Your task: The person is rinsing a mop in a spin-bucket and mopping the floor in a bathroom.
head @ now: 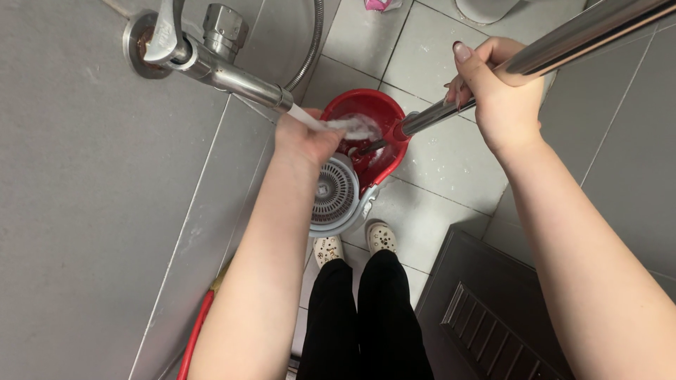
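Note:
My right hand [501, 86] grips a shiny metal mop handle [577, 39] that slants down into a red mop bucket [366, 112] on the tiled floor. My left hand [306, 137] is closed under the spout of a chrome wall tap [232, 74], in the white stream of water [348, 127] that runs toward the bucket. Whether its fingers hold anything is hidden. A grey slotted spinner basket [336, 191] sits on the near side of the bucket. The mop head is down inside the bucket, mostly hidden.
My legs in black trousers and white clogs [380, 236] stand just before the bucket. A grey tiled wall [84, 211] fills the left. A dark louvred door [486, 317] is at lower right. A red hose [193, 338] runs along the wall's base. A metal shower hose [313, 42] hangs by the tap.

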